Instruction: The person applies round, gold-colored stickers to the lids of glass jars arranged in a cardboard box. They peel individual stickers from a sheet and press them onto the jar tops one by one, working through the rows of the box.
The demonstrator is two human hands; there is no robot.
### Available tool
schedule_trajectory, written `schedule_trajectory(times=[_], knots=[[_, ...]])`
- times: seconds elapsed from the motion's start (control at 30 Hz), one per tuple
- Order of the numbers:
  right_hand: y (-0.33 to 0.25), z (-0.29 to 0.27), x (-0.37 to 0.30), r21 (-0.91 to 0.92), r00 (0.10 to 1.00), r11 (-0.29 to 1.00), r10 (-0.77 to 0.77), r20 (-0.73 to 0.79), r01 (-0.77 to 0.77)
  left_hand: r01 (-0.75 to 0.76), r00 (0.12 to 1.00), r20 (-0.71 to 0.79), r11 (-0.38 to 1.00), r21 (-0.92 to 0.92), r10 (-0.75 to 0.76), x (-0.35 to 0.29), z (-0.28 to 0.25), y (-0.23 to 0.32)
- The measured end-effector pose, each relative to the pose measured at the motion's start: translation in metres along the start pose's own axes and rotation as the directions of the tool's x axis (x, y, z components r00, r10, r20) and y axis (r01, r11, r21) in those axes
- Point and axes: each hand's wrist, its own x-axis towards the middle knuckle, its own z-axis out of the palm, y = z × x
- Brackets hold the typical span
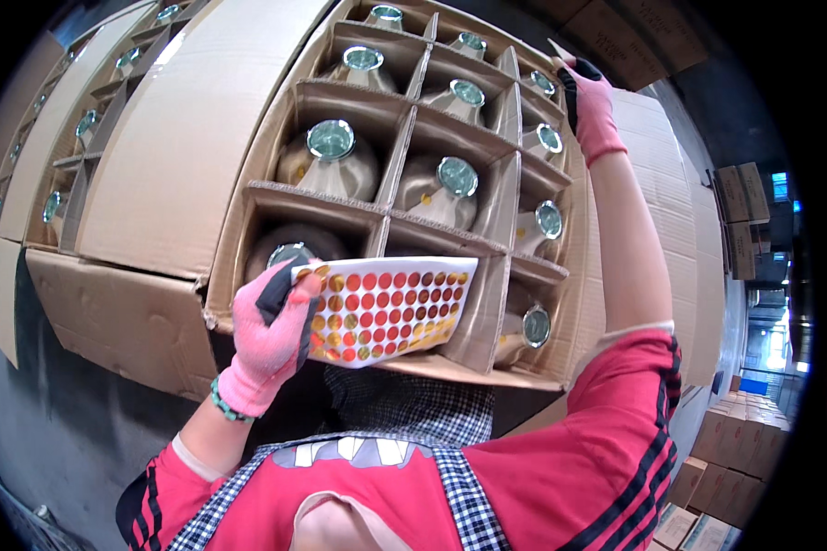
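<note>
My left hand (271, 331), in a pink and black glove, is closed on the near-left corner of a white sheet of round stickers (386, 312) in red, orange and gold. The sheet tilts over the near compartments of an open cardboard box (234, 248). Glass bottles (340, 174) with greenish round mouths stand upright in the box, parted by cardboard dividers (450, 239). Small yellow dots show on a few bottles. At the box's far right edge, my gloved right hand (593, 96) has its fingers drawn together around a pale pointed tip, too small to make out.
Another open box of bottles (64, 184) stands on the left, with a raised flap (188, 138) between the two. A wide flap (657, 230) spreads out on the right. Stacked cartons (740, 432) stand at the lower right, more at the far back.
</note>
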Motion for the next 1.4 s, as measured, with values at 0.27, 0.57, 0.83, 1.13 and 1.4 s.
schedule_trajectory(times=[0.27, 0.57, 0.83, 1.13, 1.4], knots=[[0.084, -0.002, 0.078, -0.867, 0.924, 0.493, 0.296, 0.240, 0.067, 0.087, 0.996, -0.033, 0.989, 0.118, -0.084, -0.002, -0.001, 0.005], [0.081, 0.027, 0.093, -0.945, 0.852, 0.161, 0.409, 0.328, 0.286, 0.119, 0.992, -0.069, 0.979, 0.167, -0.109, -0.002, 0.003, 0.013], [0.066, 0.034, 0.075, -0.967, 0.935, 0.011, 0.254, 0.249, 0.255, 0.080, 0.997, -0.029, 0.992, 0.102, -0.078, -0.003, 0.004, 0.013], [-0.017, 0.059, -0.015, -0.331, 0.928, 0.867, -0.340, 0.151, 0.371, 0.015, 0.999, -0.049, 0.996, 0.088, -0.010, 0.006, 0.007, 0.008], [-0.147, 0.099, -0.202, 0.088, 0.460, 0.777, -0.455, 0.763, 0.623, -0.185, 0.981, 0.068, 0.980, 0.074, 0.180, 0.009, -0.001, -0.010]])
